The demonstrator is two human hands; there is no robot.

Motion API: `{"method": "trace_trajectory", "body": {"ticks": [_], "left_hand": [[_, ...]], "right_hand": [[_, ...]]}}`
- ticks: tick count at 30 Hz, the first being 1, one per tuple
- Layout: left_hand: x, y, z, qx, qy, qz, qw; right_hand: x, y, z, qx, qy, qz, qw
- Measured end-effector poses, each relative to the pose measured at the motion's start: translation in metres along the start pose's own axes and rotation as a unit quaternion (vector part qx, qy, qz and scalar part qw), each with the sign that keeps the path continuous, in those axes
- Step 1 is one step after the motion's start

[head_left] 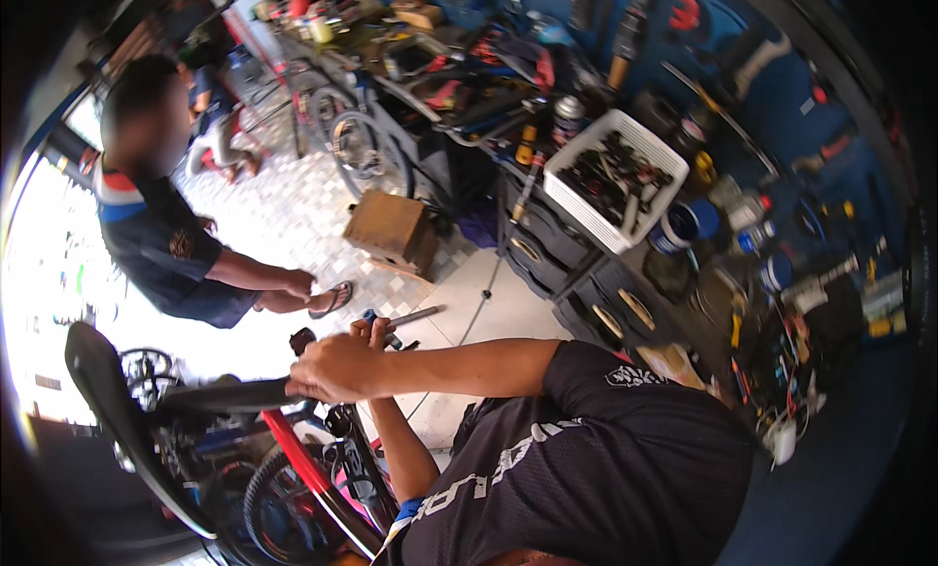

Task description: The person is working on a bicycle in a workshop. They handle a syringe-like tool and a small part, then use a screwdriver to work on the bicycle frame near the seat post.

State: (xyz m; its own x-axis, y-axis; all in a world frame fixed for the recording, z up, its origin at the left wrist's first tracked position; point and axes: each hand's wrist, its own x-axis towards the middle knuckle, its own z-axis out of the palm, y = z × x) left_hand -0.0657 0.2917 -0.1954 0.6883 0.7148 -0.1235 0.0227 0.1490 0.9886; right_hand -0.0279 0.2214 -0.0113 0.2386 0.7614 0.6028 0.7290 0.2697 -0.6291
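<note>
My right arm reaches across to the left, and my right hand [332, 367] is closed over the narrow front end of a black bicycle saddle [230, 397]. The saddle's wide back end is at the far left. Beyond the right hand, partly covered by it, my left hand [373, 333] has its fingers curled. A grey bar [412, 317] with a bluish part beside it sticks out by those fingers; I cannot make out what it belongs to. Below my hands is a bicycle frame [298, 451] in red and white, with a knobby tyre [262, 502] beside it.
Another person [166, 234] stands ahead on the left, near a wooden box [386, 224]; someone else sits farther back. A workbench on the right bears a white basket [557, 180] of small parts, a blue-and-white tub [684, 224] and bottles. Tools hang on the blue wall.
</note>
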Motion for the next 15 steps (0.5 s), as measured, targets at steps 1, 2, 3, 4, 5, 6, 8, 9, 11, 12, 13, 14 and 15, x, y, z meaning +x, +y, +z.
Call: {"method": "trace_trajectory", "body": {"ticks": [1, 2, 3, 4, 5, 6, 8, 9, 11, 12, 13, 14, 15], "left_hand": [[0.002, 0.000, 0.003, -0.004, -0.014, -0.020, 1.000], [0.001, 0.005, 0.015, -0.011, -0.031, -0.034, 0.999], [0.002, 0.005, 0.021, 0.015, -0.041, -0.033, 0.998], [0.004, 0.001, 0.029, 0.006, -0.064, -0.038, 0.997], [0.007, -0.004, 0.038, -0.006, -0.082, -0.039, 0.996], [0.008, -0.009, 0.045, -0.050, -0.098, -0.060, 0.992], [0.014, -0.005, 0.090, -0.081, -0.184, -0.055, 0.978], [0.009, 0.005, 0.106, -0.077, -0.216, -0.019, 0.973], [0.006, 0.020, 0.128, 0.074, -0.235, -0.026, 0.969], [-0.006, 0.031, 0.154, 0.076, -0.240, -0.023, 0.968], [-0.013, 0.036, 0.167, 0.064, -0.263, -0.018, 0.963], [-0.021, 0.039, 0.181, 0.059, -0.281, -0.006, 0.958], [-0.028, 0.042, 0.202, 0.056, -0.309, 0.006, 0.950]], "right_hand": [[-0.009, -0.007, -0.003, 0.006, -0.007, 0.002, 1.000], [-0.016, -0.017, -0.018, 0.006, -0.009, 0.021, 1.000], [-0.023, -0.018, -0.019, 0.039, -0.029, 0.059, 0.997], [-0.040, -0.014, -0.029, -0.005, -0.020, 0.078, 0.997], [-0.052, -0.009, -0.043, -0.012, -0.017, 0.089, 0.996], [-0.069, -0.002, -0.060, -0.013, -0.009, 0.097, 0.995], [-0.115, 0.022, -0.117, -0.040, 0.045, 0.139, 0.988], [-0.138, 0.036, -0.140, -0.063, 0.070, 0.142, 0.985], [-0.183, 0.031, -0.206, -0.088, 0.032, 0.331, 0.939], [-0.221, 0.046, -0.220, -0.136, 0.108, 0.295, 0.940], [-0.250, 0.048, -0.245, -0.136, 0.126, 0.321, 0.929], [-0.261, 0.023, -0.283, -0.145, 0.128, 0.382, 0.904], [-0.291, 0.016, -0.307, -0.149, 0.174, 0.426, 0.875]]}}
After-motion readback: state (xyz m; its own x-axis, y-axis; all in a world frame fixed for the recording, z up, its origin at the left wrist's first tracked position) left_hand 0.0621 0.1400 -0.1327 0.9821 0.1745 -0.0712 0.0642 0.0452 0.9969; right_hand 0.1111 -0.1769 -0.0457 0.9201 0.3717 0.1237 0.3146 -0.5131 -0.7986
